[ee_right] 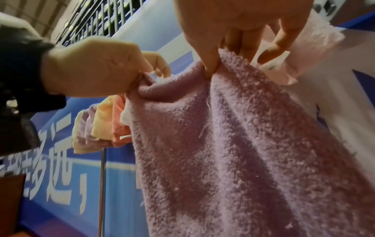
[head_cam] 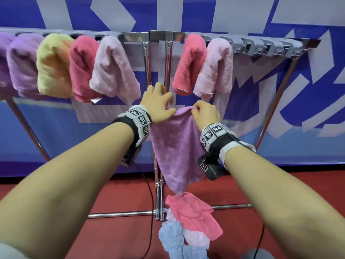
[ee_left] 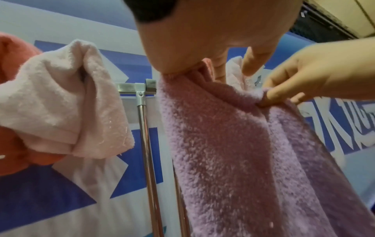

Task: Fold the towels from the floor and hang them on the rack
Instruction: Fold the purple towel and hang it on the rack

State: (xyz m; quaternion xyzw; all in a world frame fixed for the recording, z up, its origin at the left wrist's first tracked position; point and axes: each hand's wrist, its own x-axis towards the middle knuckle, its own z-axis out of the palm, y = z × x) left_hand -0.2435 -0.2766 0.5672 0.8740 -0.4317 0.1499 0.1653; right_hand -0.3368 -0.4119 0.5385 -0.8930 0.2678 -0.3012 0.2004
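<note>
A purple towel (head_cam: 177,146) hangs unfolded between my hands, in front of the rack's centre posts (head_cam: 169,68). My left hand (head_cam: 169,109) pinches its top left edge, the other fingers spread. My right hand (head_cam: 196,111) pinches the top edge close beside it. The left wrist view shows the purple towel (ee_left: 233,152) under my left hand (ee_left: 182,72), with my right hand (ee_left: 271,96) gripping a fold. In the right wrist view my right hand (ee_right: 211,69) pinches the purple towel (ee_right: 233,152). Loose pink (head_cam: 194,215), pale pink and blue (head_cam: 177,242) towels lie on the floor.
The rack bar (head_cam: 160,37) carries several folded towels on its left half (head_cam: 54,66) and a coral one (head_cam: 188,62) and a pale pink one (head_cam: 214,68) on the right. Bare grey clips (head_cam: 270,46) follow further right. A blue and white banner stands behind; the floor is red.
</note>
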